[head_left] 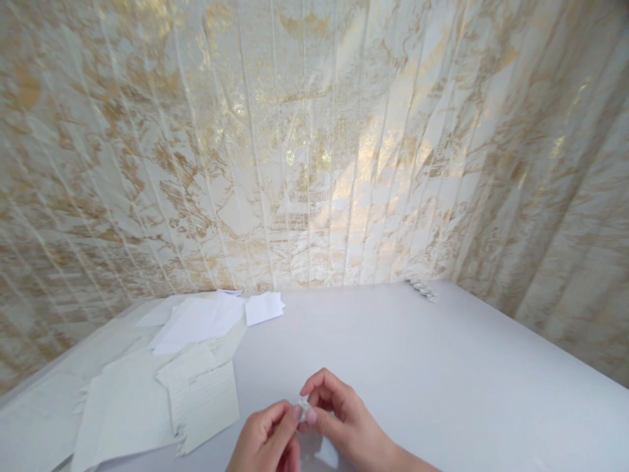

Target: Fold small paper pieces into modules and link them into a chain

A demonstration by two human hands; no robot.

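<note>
Between my two hands, near the bottom middle of the head view, is a small folded piece of paper, pale with grey marks. My left hand pinches its left side between thumb and forefinger. On the other side, my right hand has its thumb and forefinger closed on the same piece. Its exact folded shape is partly hidden by the fingertips. Below the hands, a white scrap lies on the white table.
Loose printed sheets and torn page pieces cover the table's left side. Behind them lie blank white papers and a small white stack. Several small folded pieces sit at the far right edge. A patterned curtain hangs behind.
</note>
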